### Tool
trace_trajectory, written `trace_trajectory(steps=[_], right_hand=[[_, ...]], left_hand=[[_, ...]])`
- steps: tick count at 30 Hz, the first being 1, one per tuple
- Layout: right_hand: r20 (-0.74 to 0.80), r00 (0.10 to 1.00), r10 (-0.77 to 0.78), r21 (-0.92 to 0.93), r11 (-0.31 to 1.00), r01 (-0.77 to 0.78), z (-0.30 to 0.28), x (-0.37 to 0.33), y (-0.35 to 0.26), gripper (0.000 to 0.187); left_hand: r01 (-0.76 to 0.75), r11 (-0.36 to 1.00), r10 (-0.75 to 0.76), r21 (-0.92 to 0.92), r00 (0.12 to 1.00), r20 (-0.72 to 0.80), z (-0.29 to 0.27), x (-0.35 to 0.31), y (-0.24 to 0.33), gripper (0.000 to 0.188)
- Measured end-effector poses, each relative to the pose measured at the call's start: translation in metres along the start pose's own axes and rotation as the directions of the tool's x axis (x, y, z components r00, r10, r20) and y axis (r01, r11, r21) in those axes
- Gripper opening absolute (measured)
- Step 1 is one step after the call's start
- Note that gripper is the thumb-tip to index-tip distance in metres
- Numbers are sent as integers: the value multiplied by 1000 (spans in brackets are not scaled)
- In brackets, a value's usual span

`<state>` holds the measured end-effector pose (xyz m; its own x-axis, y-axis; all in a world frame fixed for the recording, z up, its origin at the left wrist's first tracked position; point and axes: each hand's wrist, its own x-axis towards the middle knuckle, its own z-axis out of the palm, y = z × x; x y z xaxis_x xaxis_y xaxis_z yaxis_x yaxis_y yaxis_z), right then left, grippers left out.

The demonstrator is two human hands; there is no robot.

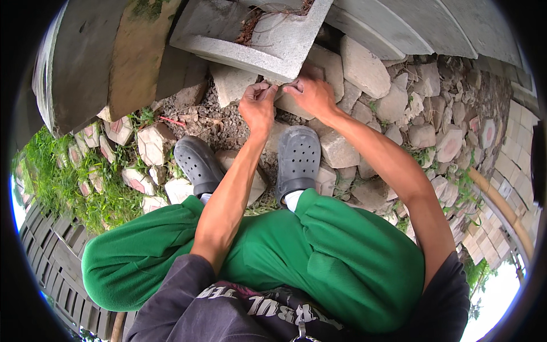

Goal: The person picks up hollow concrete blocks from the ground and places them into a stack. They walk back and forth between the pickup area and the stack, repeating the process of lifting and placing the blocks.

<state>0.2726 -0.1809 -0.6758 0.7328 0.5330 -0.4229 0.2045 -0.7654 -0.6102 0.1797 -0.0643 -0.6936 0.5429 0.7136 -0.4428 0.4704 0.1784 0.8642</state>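
Observation:
Both hands meet just below the near corner of a grey concrete trough (245,51), which holds dry brown leaves and thin stems. My left hand (257,105) is closed in a pinch, thumb against the fingers. Close by on the right, my right hand (312,94) is closed too, its fingers curled at the trough's lower corner. Whatever sits between the fingertips of either hand is too small or hidden to make out. Under the trough, beside my left hand, lies a pale flat stone slab (231,82). Another slab (327,67) lies behind my right hand.
Broken paving stones (393,105) cover the ground to the right. Grey slabs (399,25) stand at the back, and upright boards (137,51) at the left. Grass (62,171) grows among hexagonal pavers (154,145). My grey clogs (299,157) rest on gravel and stones.

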Motion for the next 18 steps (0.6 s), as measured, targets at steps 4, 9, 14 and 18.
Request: trace_trajectory(steps=[4,9,14,18], right_hand=[[13,1000,5,-22,1000,-5,-7,0,-9,29],[28,1000,-2,-92,996,4,-6,3,-10,27],[-119,974,-193,-139,975,176,6,9,1,40],[97,994,-50,-125,990,62,-8,6,-14,41]], left_hand=[[-31,995,35,94,999,-40,1,-3,2,23],[-49,980,61,191,996,-58,0,-4,6,21],[-255,925,247,282,967,66,-8,0,10,20],[-373,868,364,327,927,91,-12,8,-7,19]])
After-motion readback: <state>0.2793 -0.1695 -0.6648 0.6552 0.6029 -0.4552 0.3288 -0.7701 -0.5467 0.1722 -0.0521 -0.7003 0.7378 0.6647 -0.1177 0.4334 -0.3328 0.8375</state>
